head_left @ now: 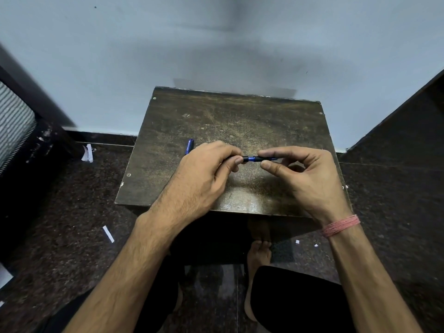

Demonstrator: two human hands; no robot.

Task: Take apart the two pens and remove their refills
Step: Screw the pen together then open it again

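pen one (pixel 254 159), blue with black sections, is held level just above the middle of the table top, gripped at both ends. nearest the camera, the person's bare forearms reach forward over dark-clothed knees, and a bare foot (pixel 258 253) shows on the speckled dark floor (pixel 72 236) under the table's near edge. a pink thread band (pixel 341 225) wraps the right wrist. the left hand (pixel 204 174) has its fingers curled round the pen's left end, thumb and forefinger pinching it. the right hand (pixel 305 174) pinches the pen's right part between thumb and forefinger, its other fingers loosely bent behind. the pen's joined or parted state cannot be told; only a short stretch shows between the two hands. beyond the left hand, the second pen (pixel 189 146), blue with white lettering, lies on the worn brown table (pixel 240 116), mostly hidden by the knuckles. small white paper scraps (pixel 108 234) lie on the floor. farther back, the table meets a pale blue wall (pixel 216 44).
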